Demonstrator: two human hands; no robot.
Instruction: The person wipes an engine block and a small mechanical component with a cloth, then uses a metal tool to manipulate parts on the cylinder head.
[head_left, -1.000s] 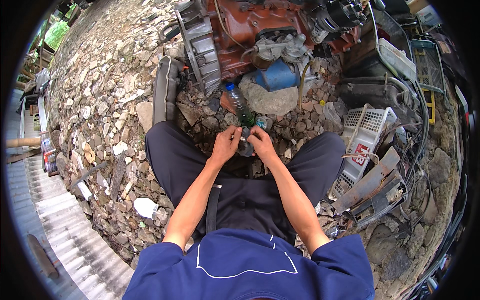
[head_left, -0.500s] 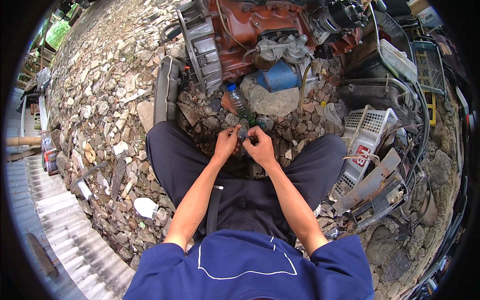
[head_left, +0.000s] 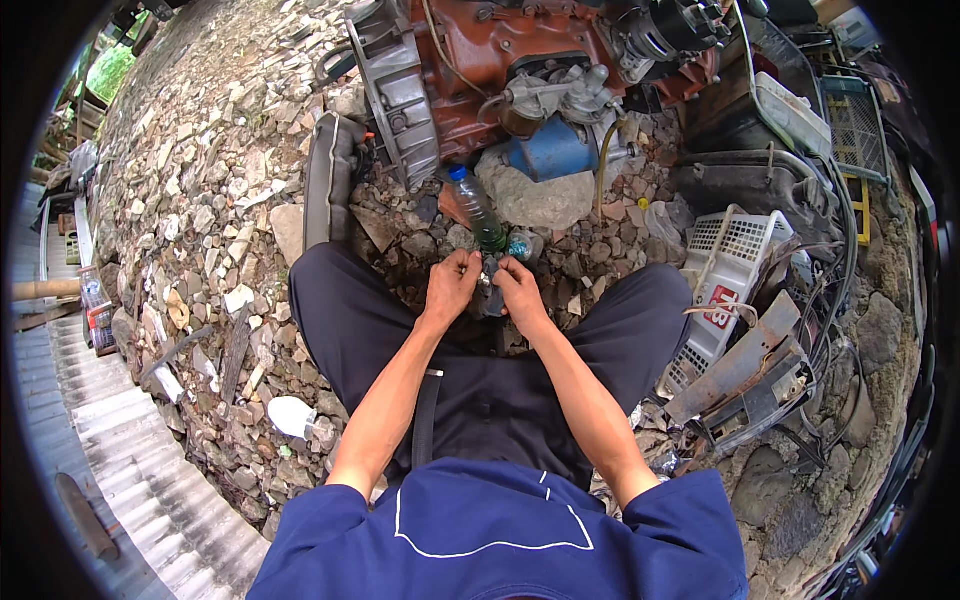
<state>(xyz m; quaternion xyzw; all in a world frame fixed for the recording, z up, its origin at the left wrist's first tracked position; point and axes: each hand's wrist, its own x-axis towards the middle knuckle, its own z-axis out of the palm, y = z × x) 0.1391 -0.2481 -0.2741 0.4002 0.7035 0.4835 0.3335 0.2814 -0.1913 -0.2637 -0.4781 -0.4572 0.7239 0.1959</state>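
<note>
I sit on stony ground with my knees apart. Between them, my left hand (head_left: pixel 452 284) and my right hand (head_left: pixel 520 288) meet around a small dark metal part (head_left: pixel 489 290), each pinching one side of it. Most of the part is hidden by my fingers. Just beyond my hands a clear plastic bottle (head_left: pixel 478 208) with a blue cap and greenish liquid lies tilted on the rocks. A second small bottle (head_left: pixel 522 245) lies beside it.
A rusty red engine block (head_left: pixel 500 60) with a grey housing stands ahead. A blue canister (head_left: pixel 555 152) sits below it. A white plastic crate (head_left: pixel 725 270) and scrap metal brackets (head_left: pixel 745 375) lie at my right. Corrugated sheeting (head_left: pixel 110 480) lies left.
Both hands have stayed together on the small part, shifting slightly closer to my body. The fingers have changed their grip a little; nothing was let go.
</note>
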